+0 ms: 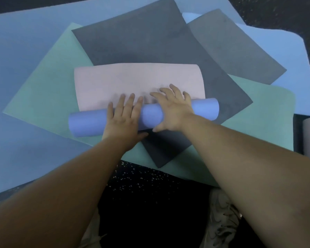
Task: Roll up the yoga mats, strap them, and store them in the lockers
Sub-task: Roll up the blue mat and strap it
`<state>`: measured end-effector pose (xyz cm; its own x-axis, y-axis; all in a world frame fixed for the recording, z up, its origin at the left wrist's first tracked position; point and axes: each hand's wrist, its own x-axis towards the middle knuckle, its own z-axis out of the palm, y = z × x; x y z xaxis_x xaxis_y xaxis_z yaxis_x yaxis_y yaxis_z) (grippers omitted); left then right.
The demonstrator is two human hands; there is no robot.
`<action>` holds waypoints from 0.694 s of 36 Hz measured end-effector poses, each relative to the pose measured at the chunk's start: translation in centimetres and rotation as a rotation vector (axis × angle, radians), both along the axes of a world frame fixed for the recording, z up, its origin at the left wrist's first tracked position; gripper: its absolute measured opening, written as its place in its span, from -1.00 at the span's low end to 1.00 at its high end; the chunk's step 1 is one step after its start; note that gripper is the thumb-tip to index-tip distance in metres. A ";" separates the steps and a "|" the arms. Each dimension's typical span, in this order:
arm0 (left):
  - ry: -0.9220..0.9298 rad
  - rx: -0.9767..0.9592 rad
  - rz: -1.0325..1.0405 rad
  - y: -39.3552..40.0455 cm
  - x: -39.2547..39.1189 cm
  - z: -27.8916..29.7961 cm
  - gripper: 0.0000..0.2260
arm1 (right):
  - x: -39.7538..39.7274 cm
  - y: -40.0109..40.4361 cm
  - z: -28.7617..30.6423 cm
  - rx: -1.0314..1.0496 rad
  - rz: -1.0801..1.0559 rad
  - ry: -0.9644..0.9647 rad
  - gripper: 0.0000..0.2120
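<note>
My left hand (123,116) and right hand (172,111), fingers spread flat, press the half-rolled periwinkle-and-pink foam mat (138,83); unrolled flap remains toward twelve o'clock; strapping, storing outstanding.

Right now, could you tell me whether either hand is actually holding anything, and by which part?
Neither grips. The left hand and right hand press flat on the middle of the rolled part of the purple mat, fingers reaching onto its unrolled pink face.
</note>
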<state>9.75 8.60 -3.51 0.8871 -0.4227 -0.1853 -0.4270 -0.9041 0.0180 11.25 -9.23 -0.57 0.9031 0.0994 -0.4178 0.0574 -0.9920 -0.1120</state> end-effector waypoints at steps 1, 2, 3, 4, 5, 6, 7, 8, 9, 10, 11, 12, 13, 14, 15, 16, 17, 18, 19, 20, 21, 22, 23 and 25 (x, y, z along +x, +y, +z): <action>0.009 0.005 0.004 0.0 0.3 0.0 -0.04 | 0.2 -0.1 -0.1 0.006 0.011 0.000 0.09; 0.018 0.016 0.006 0.0 0.5 0.1 -0.02 | 0.4 -0.1 -0.1 0.020 0.019 -0.005 0.09; 0.028 0.023 0.007 -0.1 0.9 0.1 0.00 | 0.7 -0.3 -0.1 0.041 0.026 -0.011 0.09; 0.039 0.026 0.006 -0.1 1.3 0.2 0.02 | 1.0 -0.4 0.0 0.064 0.029 -0.016 0.08; 0.058 0.025 0.006 -0.1 1.8 0.3 0.03 | 1.2 -0.5 0.0 0.084 0.032 -0.022 0.06; 0.081 0.019 0.008 -0.2 2.3 0.3 0.05 | 1.4 -0.6 0.2 0.099 0.039 -0.031 0.04; 0.103 0.012 0.017 -0.2 2.7 0.3 0.07 | 1.6 -0.7 0.2 0.108 0.053 -0.047 0.01; 0.122 0.006 0.029 -0.2 3.1 0.3 0.08 | 1.7 -0.7 0.3 0.107 0.071 -0.071 -0.01; 0.136 0.002 0.037 -0.3 3.5 0.2 0.09 | 1.7 -0.7 0.1 0.095 0.084 -0.097 -0.03; 0.143 0.000 0.043 -0.4 3.8 0.2 0.09 | 1.6 -0.7 0.2 0.073 0.097 -0.124 -0.04; 0.149 -0.005 0.048 -0.4 4.0 0.2 0.10 | 1.4 -0.6 0.0 0.046 0.105 -0.148 -0.05; 0.154 -0.021 0.057 -0.5 4.3 0.2 0.10 | 0.8 -0.4 -0.2 0.008 0.110 -0.177 -0.06; 0.161 -0.044 0.066 -0.5 4.5 0.2 0.09 | 0.2 -0.1 -0.9 -0.049 0.114 -0.226 -0.08; 0.174 -0.060 0.071 -0.5 4.7 0.2 0.08 | -0.5 0.2 -1.8 -0.102 0.099 -0.303 -0.11; 0.191 -0.063 0.075 -0.5 4.9 0.2 0.06 | -1.1 0.5 -2.5 -0.129 0.057 -0.367 -0.13; 0.207 -0.058 0.075 -0.6 5.1 0.2 0.04 | -1.3 0.9 -2.9 -0.143 0.007 -0.389 -0.14; 0.216 -0.045 0.075 -0.7 5.2 0.6 0.02 | -1.4 1.2 -3.0 -0.153 -0.027 -0.370 -0.16; 0.208 -0.035 0.074 -0.7 5.3 0.7 0.00 | -1.2 1.4 -2.9 -0.177 -0.040 -0.333 -0.19; 0.177 -0.034 0.068 -0.7 5.1 0.8 -0.03 | -1.1 1.4 -2.7 -0.186 -0.034 -0.281 -0.22; 0.100 -0.036 0.043 -0.6 4.9 0.7 -0.06 | -0.8 1.4 -2.1 -0.183 -0.027 -0.245 -0.25; -0.007 -0.040 0.004 -0.4 4.5 0.5 -0.10 | -0.8 1.1 -1.7 -0.179 -0.013 -0.232 -0.27; -0.085 -0.042 -0.029 -0.1 4.2 0.2 -0.15 | -0.9 0.9 -1.4 -0.181 0.004 -0.225 -0.28; -0.153 -0.061 -0.057 0.2 3.8 -0.1 -0.19 | -1.1 0.9 -1.3 -0.186 0.017 -0.230 -0.29; -0.210 -0.118 -0.084 0.6 2.9 -0.4 -0.22 | -1.7 1.1 -1.0 -0.178 0.015 -0.281 -0.29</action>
